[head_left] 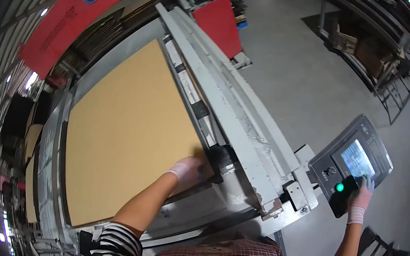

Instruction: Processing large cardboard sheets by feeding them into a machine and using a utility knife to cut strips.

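A large tan board lies flat on the bed of a grey machine. My left hand, in a pale glove, is over the board's near right corner, beside a dark roller clamp. Motion smears its fingers, so their pose and any touch are unclear. Off to the right, my right hand, in a pink and white glove, is at the lower edge of a dark control panel. Its fingers reach up toward the lit screen, near a glowing green button; nothing shows in its grasp.
A long pale metal beam runs diagonally along the board's right side. Beyond it stands a red panel. Across the grey floor, a rack holds cardboard pieces. A red banner spans the upper left.
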`<act>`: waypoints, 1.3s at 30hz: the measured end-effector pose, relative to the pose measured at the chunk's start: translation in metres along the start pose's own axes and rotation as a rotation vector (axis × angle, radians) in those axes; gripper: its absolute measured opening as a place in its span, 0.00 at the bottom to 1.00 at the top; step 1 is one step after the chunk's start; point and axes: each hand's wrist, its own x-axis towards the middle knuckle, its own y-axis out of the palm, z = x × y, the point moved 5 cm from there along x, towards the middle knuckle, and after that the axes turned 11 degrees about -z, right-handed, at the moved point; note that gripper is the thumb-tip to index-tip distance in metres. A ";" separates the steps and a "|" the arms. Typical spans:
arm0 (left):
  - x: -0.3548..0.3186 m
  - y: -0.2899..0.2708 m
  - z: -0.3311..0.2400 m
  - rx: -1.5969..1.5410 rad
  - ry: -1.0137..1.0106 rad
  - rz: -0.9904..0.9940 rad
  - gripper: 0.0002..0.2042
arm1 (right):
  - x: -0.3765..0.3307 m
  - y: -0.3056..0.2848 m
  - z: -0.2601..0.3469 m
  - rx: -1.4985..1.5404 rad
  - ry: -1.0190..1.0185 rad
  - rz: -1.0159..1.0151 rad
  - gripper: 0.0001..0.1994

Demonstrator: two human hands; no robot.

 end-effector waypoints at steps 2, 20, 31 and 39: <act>-0.009 0.047 0.084 -0.349 0.009 -0.217 0.16 | 0.013 0.020 0.017 0.120 -0.054 0.014 0.26; -0.060 -0.041 0.018 -0.009 -0.257 0.184 0.18 | 0.002 0.025 -0.016 -0.089 -0.083 0.082 0.28; -0.098 -0.049 0.041 -0.148 -0.223 0.010 0.16 | 0.034 -0.043 0.093 0.799 0.052 0.048 0.27; -0.093 -0.015 0.073 0.101 -0.147 0.074 0.13 | -0.075 -0.223 0.431 0.968 -0.894 0.172 0.19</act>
